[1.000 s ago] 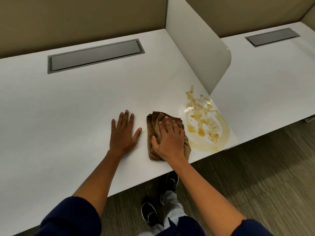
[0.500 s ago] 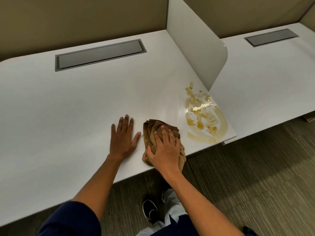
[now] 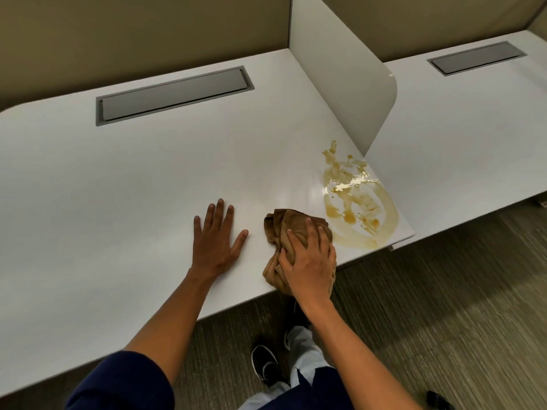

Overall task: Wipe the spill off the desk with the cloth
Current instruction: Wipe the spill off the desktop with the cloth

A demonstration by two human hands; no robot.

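Observation:
A brownish-yellow spill (image 3: pixel 359 202) spreads in a smeared ring on the white desk (image 3: pixel 133 184), near its front right corner below the divider. A crumpled brown cloth (image 3: pixel 284 229) lies at the desk's front edge, just left of the spill, its right edge touching the ring. My right hand (image 3: pixel 309 258) presses down on the cloth with fingers spread over it and slightly bent. My left hand (image 3: pixel 216 236) rests flat on the bare desk, fingers straight, a short gap left of the cloth.
A white divider panel (image 3: pixel 340 84) stands upright just behind the spill, separating a second desk (image 3: pixel 461 137) on the right. A grey cable hatch (image 3: pixel 174 94) is set in the back of the desk. My feet (image 3: pixel 266 365) stand on carpet below the front edge.
The cloth and my right hand slid slightly toward the desk's front edge, then shifted right to touch the spill. My left hand stayed flat in place.

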